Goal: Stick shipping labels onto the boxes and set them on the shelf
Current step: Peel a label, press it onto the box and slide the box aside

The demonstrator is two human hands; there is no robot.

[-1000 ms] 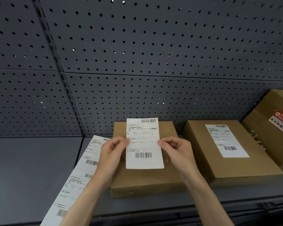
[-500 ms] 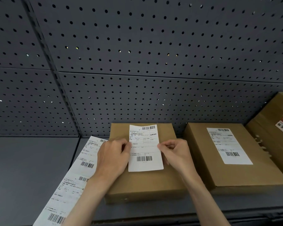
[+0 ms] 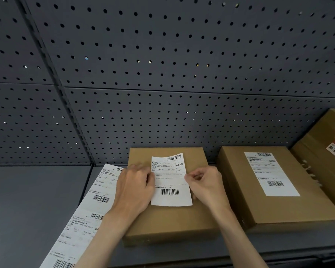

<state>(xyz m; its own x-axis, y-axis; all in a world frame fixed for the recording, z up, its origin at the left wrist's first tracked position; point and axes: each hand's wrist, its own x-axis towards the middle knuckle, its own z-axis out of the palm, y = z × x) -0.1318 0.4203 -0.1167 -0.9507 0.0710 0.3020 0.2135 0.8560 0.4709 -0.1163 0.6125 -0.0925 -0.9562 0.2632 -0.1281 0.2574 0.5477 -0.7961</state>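
A flat brown cardboard box (image 3: pixel 168 219) lies on the grey shelf (image 3: pixel 33 209) in front of me. On its top rests a white shipping label (image 3: pixel 170 180) with two barcodes; its lower edge lies on the cardboard while its far end still curls up a little. My left hand (image 3: pixel 132 190) pinches the label's left edge, and my right hand (image 3: pixel 207 184) pinches its right edge.
A long strip of several unpeeled labels (image 3: pixel 85 215) lies left of the box. To the right sits a second box (image 3: pixel 275 190) with a label stuck on it, then a third box (image 3: pixel 325 151) leaning at the far right. A perforated panel (image 3: pixel 162 74) backs the shelf.
Both hands have lowered the label from above the box down onto its top. The label has flattened against the cardboard.
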